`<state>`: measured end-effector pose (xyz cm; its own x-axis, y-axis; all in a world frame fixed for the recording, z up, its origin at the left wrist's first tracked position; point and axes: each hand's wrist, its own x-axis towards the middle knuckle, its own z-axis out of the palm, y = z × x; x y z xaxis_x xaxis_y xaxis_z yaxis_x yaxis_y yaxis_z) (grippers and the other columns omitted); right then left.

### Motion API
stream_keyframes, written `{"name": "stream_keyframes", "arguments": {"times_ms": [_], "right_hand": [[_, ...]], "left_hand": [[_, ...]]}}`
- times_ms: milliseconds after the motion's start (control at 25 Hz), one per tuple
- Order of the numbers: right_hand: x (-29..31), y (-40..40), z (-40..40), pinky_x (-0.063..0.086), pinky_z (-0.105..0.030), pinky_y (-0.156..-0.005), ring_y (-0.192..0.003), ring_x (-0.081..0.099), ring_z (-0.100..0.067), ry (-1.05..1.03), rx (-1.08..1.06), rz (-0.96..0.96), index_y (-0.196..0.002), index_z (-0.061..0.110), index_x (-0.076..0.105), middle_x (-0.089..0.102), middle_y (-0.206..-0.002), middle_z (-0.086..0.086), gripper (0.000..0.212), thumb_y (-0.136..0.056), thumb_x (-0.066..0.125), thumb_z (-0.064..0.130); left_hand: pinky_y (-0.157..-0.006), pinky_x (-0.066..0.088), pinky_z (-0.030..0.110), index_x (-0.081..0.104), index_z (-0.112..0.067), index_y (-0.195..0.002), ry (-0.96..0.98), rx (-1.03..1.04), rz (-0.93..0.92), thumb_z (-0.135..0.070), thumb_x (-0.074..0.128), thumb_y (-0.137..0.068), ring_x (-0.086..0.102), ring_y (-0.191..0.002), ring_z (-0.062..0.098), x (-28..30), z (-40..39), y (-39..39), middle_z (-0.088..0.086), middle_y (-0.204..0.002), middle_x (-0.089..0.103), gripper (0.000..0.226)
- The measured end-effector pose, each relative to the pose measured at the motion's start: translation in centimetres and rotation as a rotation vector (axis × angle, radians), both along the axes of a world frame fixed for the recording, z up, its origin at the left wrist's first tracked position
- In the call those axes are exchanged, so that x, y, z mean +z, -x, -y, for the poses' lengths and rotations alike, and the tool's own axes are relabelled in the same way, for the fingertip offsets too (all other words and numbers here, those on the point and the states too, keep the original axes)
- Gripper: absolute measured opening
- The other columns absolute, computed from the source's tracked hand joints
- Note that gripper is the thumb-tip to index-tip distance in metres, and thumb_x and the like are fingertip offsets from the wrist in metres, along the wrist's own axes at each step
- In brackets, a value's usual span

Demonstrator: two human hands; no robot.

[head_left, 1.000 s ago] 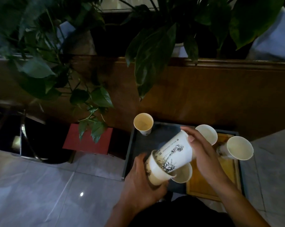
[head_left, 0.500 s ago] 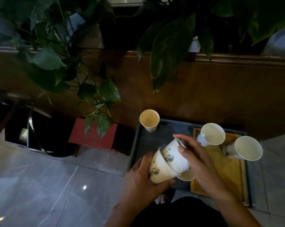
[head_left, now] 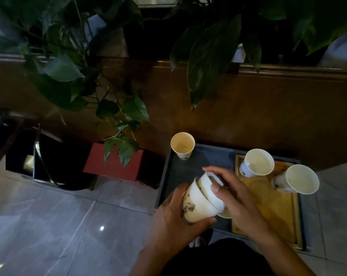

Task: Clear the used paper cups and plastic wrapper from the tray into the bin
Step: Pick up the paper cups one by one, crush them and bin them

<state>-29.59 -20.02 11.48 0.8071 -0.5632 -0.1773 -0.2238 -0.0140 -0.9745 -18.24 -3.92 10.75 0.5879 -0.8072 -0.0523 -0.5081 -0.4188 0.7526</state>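
Both hands meet low over the dark tray (head_left: 208, 154), right at its near-left edge. The left hand (head_left: 172, 218) cups the outer printed paper cup (head_left: 198, 204) from below, thumb curled along its lower side and fingers wrapped round the left, while the right hand (head_left: 234, 198) grips the inner cup (head_left: 208, 184) nested mouth-first into it, fingers bent over the base at 12 o'clock and thumb pressing its side. The pair lies tilted, bases pointing toward 11 o'clock. Peeking out beneath the right hand at 5 o'clock of the stack is the rim of a 3rd cup (head_left: 225, 215), standing on the tray. A 4th cup (head_left: 182, 145) stands upright at the tray's far-left corner, hard against the rim. At 2 o'clock, 2 more: one cup (head_left: 258, 162) on the far edge of the wooden board (head_left: 272, 208) and a tilted cup (head_left: 300, 179) at the board's far-right corner, overhanging it. The middle of the tray is bare slate. Off at 9 o'clock, well apart across open grey floor tile (head_left: 59, 226), sits the black bin (head_left: 55, 162), with a red box (head_left: 112, 166) between it and the tray. Plant leaves (head_left: 126, 144) hang over the red box. No wrapper that I can make out.
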Motion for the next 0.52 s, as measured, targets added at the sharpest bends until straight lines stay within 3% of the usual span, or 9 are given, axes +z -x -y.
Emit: {"name": "stream_keyframes", "arguments": {"times_ms": [120,360,440,520], "right_hand": [[0.1,0.0,-0.4,0.05,-0.033,-0.097,-0.121,0.058,-0.008,0.015,0.021,-0.016,-0.131,0.043,0.059,0.061,-0.126,0.015,0.045,-0.088,0.054,0.055],[0.3,-0.1,-1.5,0.049,-0.021,-0.094,-0.124,0.053,0.002,0.043,0.1,-0.059,-0.131,0.051,0.054,0.057,-0.13,0.026,0.045,-0.087,0.055,0.058],[0.4,-0.3,-1.3,0.054,-0.016,-0.085,-0.123,0.053,0.005,0.042,0.183,-0.061,-0.134,0.051,0.052,0.056,-0.131,0.028,0.046,-0.088,0.059,0.056],[0.4,-0.5,-1.0,0.054,-0.02,-0.089,-0.125,0.052,0.003,0.096,0.25,-0.076,-0.135,0.049,0.051,0.055,-0.133,0.027,0.05,-0.087,0.062,0.06]], "left_hand": [[-0.075,0.059,0.026,0.038,-0.053,-0.136,0.019,0.007,-0.032,-0.078,0.075,-0.062,0.061,-0.105,-0.005,0.0,-0.1,0.1,-0.029,-0.121,0.057,0.086],[-0.073,0.06,0.026,0.038,-0.053,-0.135,0.036,0.024,-0.089,-0.077,0.078,-0.06,0.064,-0.103,-0.003,-0.4,-0.1,0.4,-0.026,-0.119,0.06,0.088],[-0.077,0.06,0.027,0.037,-0.052,-0.136,0.041,0.025,-0.149,-0.075,0.08,-0.06,0.063,-0.107,-0.003,-0.7,-0.4,0.4,-0.026,-0.122,0.059,0.091],[-0.083,0.058,0.025,0.036,-0.054,-0.137,0.028,0.036,-0.177,-0.076,0.079,-0.058,0.06,-0.111,-0.005,-1.1,-0.7,0.3,-0.029,-0.125,0.057,0.092]]}}
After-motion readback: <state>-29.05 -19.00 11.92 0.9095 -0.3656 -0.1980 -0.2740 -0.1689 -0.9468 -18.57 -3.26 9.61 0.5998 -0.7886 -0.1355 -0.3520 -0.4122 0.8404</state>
